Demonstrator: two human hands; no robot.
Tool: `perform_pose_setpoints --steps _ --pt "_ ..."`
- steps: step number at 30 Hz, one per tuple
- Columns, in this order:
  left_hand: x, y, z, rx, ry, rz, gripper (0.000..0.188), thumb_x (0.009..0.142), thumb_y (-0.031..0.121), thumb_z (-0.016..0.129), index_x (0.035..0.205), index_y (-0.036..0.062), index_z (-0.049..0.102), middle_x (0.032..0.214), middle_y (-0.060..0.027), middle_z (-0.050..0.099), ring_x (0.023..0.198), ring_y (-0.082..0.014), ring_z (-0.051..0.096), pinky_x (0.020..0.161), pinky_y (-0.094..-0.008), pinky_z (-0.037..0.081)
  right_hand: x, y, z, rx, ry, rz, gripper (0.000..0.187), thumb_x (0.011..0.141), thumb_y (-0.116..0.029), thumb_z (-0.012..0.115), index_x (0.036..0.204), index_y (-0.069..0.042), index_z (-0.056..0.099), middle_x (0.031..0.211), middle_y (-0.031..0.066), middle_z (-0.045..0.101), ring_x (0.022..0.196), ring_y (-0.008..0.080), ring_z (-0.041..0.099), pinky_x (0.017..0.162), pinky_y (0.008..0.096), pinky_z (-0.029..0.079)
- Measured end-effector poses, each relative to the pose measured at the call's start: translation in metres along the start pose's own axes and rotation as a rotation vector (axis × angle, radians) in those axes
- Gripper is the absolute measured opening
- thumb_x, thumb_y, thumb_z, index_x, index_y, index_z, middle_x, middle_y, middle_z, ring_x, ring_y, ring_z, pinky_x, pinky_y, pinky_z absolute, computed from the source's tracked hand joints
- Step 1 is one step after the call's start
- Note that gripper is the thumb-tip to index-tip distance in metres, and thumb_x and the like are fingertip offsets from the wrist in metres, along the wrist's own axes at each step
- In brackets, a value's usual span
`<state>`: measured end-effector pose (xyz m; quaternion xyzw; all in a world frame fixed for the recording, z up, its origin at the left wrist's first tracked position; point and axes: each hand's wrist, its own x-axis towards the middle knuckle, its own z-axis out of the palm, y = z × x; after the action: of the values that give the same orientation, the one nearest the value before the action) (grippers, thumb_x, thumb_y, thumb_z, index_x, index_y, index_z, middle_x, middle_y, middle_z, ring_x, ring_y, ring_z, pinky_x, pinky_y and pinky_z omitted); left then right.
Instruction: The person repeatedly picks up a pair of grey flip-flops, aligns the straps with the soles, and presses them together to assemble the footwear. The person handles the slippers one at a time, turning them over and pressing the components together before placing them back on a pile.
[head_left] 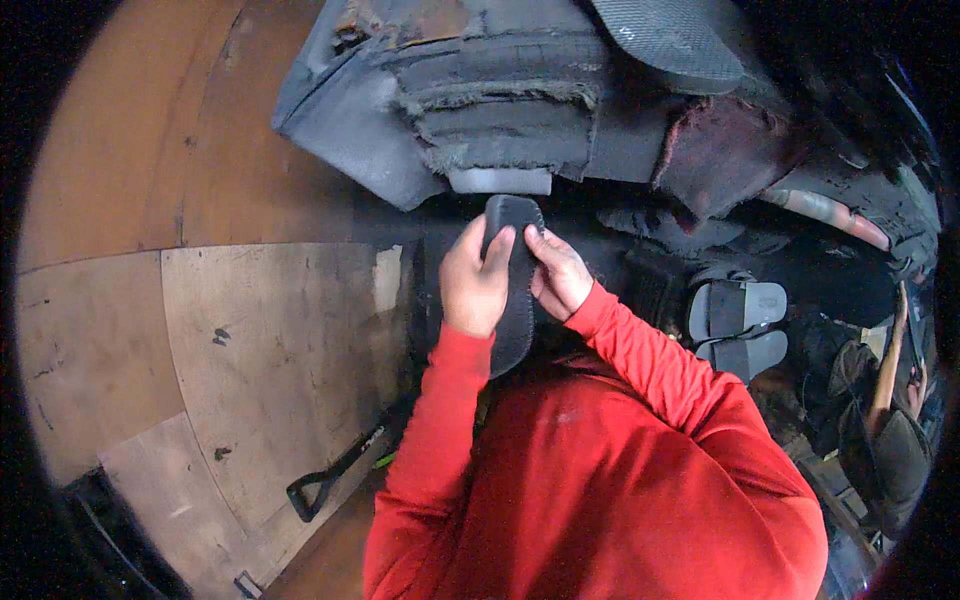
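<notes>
A dark grey shoe sole (512, 290) stands upright in front of my chest, its toe end up. My left hand (474, 283) grips its left edge with the fingers curled over the front. On the sole's right edge rests my right hand (556, 270), thumb pressed near the top. Both arms wear red sleeves. Just above the sole's tip sits a pale grey block (498, 180) under a stack of frayed dark material (500, 100).
A pair of grey slide sandals (738, 325) lies to the right. Another textured sole (668, 40) lies at the top. Wooden boards (250, 330) cover the left, with a black-handled tool (325, 480) on them. Another person's arm (888, 365) shows at the far right.
</notes>
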<state>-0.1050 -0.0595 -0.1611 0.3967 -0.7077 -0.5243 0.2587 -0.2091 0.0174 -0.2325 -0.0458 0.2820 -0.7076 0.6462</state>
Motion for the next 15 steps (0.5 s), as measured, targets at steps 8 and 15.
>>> perform_pose_setpoints --steps 8,15 --pt "-0.014 -0.007 0.011 -0.692 0.078 -0.325 0.021 0.091 0.005 0.066 0.112 0.0023 0.064 0.104 -0.0060 0.069 0.091 -0.0115 0.065 0.078 -0.0255 0.051 -0.007 -0.041 -0.010 -1.376 0.089 -0.467 0.049 0.085 -0.027 0.075 0.124 -0.002 0.058 0.107 0.0104 0.063 0.101 0.0251 0.061 0.091 0.0338 0.048" --pt "-0.014 -0.014 0.032 -0.749 0.155 -0.298 0.024 0.091 0.000 0.064 0.115 0.0006 0.062 0.106 -0.0089 0.069 0.095 -0.0150 0.066 0.084 -0.0325 0.054 -0.046 -0.036 -0.013 -1.907 0.072 -0.482 0.075 0.079 -0.044 0.073 0.143 -0.015 0.050 0.085 0.0082 0.063 0.080 0.0308 0.063 0.071 0.0434 0.050"
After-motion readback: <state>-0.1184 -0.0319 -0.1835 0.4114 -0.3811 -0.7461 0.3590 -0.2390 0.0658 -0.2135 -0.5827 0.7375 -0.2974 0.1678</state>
